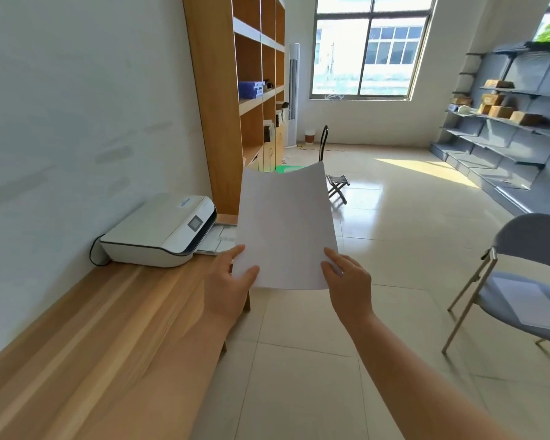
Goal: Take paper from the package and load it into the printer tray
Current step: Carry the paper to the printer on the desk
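An office, by the look of it: a white printer [159, 231] on the wooden bench [86, 328] at nine o'clock, tall shelving [235, 90] at twelve, folding chair [518, 281] at three.

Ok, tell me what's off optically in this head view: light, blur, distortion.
Head view: the window is blown out, throwing a bright patch on the floor; wide-angle bending tilts the bookshelf and wall; the left forearm and desk near the bottom edge look smeared; the paper and printer stay fairly sharp.
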